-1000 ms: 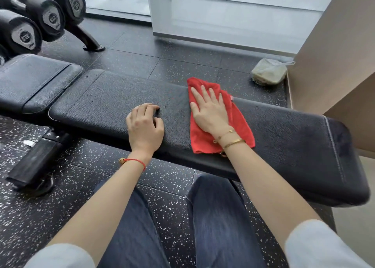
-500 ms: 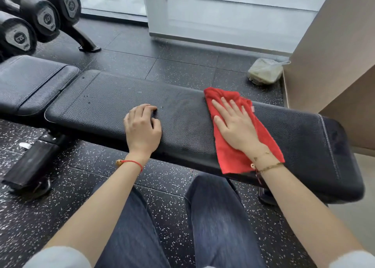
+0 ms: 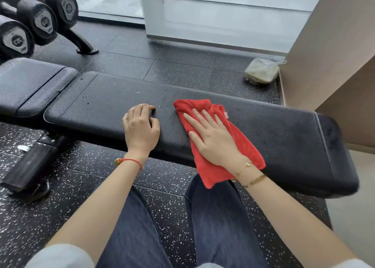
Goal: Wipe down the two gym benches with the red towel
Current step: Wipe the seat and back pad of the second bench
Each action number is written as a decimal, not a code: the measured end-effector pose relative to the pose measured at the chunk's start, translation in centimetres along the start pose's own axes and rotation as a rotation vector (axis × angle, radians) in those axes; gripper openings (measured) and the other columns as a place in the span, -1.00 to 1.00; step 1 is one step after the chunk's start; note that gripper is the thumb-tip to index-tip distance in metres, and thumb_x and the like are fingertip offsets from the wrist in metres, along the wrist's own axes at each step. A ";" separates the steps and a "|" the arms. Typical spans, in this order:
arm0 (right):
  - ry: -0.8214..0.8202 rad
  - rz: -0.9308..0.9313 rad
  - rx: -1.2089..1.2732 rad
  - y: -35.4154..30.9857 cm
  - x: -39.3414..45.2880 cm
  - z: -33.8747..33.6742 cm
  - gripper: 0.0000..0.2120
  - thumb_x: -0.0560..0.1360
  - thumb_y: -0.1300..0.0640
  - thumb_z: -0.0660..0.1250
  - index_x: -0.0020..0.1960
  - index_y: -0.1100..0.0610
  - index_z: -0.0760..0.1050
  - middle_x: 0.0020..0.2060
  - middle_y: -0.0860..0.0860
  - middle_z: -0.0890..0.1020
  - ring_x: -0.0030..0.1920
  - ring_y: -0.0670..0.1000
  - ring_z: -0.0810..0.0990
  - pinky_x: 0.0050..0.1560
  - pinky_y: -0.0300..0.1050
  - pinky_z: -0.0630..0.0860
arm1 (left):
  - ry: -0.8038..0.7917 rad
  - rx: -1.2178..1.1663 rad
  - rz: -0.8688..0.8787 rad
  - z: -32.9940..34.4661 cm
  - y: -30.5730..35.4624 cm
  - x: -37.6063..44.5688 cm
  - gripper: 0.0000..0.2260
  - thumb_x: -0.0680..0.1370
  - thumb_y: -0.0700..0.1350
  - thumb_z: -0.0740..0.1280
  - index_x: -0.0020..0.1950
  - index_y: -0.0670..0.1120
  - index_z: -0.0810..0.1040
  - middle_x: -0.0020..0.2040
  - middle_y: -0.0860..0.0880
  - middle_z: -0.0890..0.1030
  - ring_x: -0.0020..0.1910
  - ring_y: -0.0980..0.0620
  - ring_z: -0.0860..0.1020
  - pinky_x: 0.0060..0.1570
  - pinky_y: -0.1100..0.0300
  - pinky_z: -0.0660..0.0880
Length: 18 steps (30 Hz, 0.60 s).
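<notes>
Two hands rest on the long black bench pad (image 3: 263,129). The right hand (image 3: 213,138) lies flat, fingers straight and spread, pressing the red towel (image 3: 249,148) onto the pad — the towel's near edge hangs over the front of the pad. The left hand (image 3: 141,127) sits just left of the towel, fingers curled against the pad surface, holding nothing. A second, shorter pad (image 3: 30,85) adjoins at the left — dumbbells (image 3: 42,21) stand behind it.
</notes>
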State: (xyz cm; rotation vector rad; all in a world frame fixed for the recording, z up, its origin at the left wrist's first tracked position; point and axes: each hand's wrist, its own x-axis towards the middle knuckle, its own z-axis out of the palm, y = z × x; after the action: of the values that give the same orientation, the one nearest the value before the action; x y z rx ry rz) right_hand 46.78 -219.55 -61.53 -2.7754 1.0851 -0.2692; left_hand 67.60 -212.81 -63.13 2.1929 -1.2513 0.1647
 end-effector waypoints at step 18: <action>0.050 0.157 -0.015 -5.7 4.3 1.5 -0.50 0.65 -0.08 -0.01 0.57 -0.09 0.10 0.57 0.00 0.13 0.57 0.08 0.06 0.55 0.10 -0.13 | -0.007 0.012 0.022 0.1 0.1 -0.2 -0.68 0.50 -0.19 0.24 0.25 -0.12 0.54 0.28 -0.09 0.54 0.33 -0.12 0.42 0.40 -0.06 0.28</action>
State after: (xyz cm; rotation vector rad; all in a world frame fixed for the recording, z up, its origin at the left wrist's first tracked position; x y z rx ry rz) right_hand 53.99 -218.21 -61.38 -2.6909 1.3133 -0.3137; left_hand 67.34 -212.78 -63.27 2.1922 -1.2821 0.1739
